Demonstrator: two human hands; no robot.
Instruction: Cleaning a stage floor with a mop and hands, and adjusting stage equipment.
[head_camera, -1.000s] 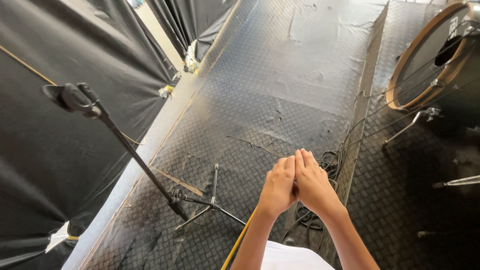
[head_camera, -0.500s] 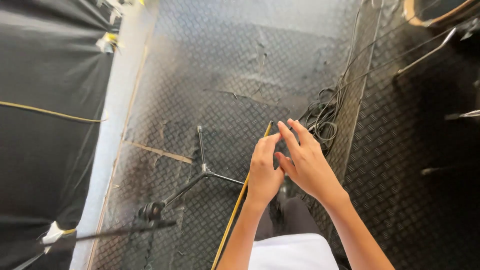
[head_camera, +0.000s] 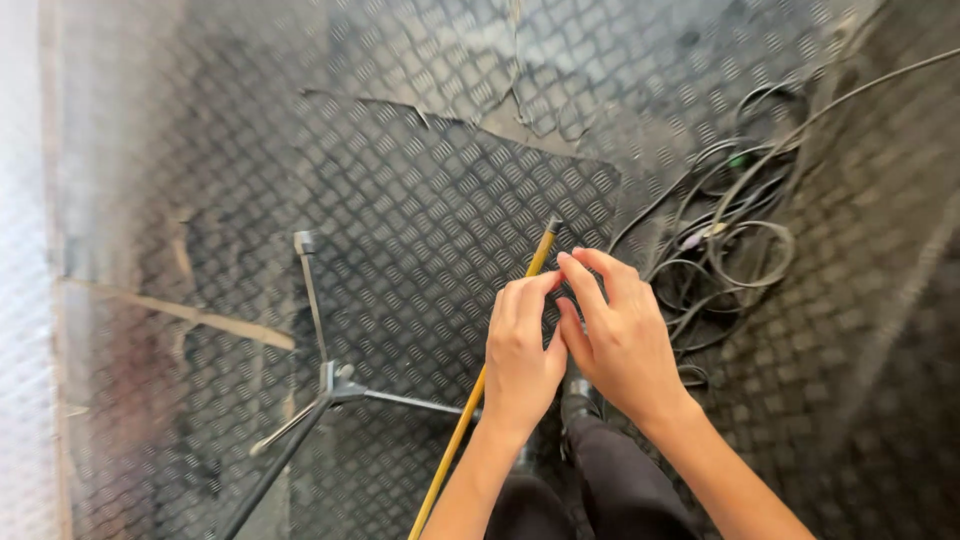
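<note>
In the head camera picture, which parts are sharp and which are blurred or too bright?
Head view: the left hand, right hand and yellow stick are fairly sharp; the tread-plate floor smears toward the edges; the far left strip is washed out white; the cables are slightly soft.

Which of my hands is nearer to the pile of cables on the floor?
Right. The right hand is just beside the tangle of black cables, which lies to its upper right. The left hand is on the far side of it, over the yellow stick.
</note>
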